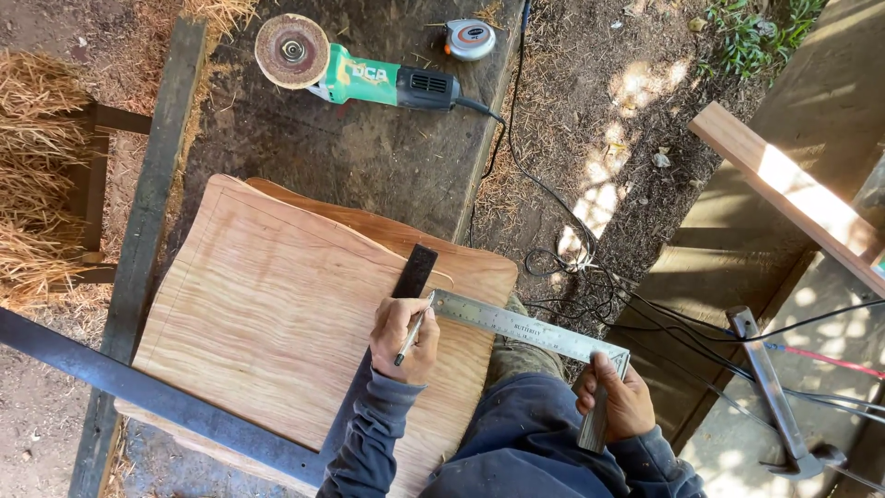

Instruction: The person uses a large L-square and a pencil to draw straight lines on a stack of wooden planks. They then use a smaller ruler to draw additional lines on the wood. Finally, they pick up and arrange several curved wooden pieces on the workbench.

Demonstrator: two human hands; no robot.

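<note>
Overhead view of marking work on a wooden slab. The slab (277, 314) is pale reddish wood with wavy grain and an irregular, curved outline; a thin drawn line follows its left and upper edges. It lies on a dark, rough desk (369, 148) dusted with sawdust. The left hand (404, 339) rests on the slab near its right edge, fingers closed narrowly around a pencil (412, 334) whose tip meets the upper end of a metal square (525, 327). The square's long arm is bright, flat graduated steel, running diagonally from the slab out past its right edge; the right hand (616, 398) grips the short arm at the corner, fingers wrapped tightly round it. A flat black bar (406, 295) lies beneath the left hand, and a longer dark bar (138, 387) crosses the slab's lower left corner. At the top of the desk lie a green and black angle grinder (369, 78) with a round, worn sanding disc, and a small grey tape measure (470, 39). Black cables (572, 263) trail over the dirt ground. Straw (37, 175) lies at left.
</note>
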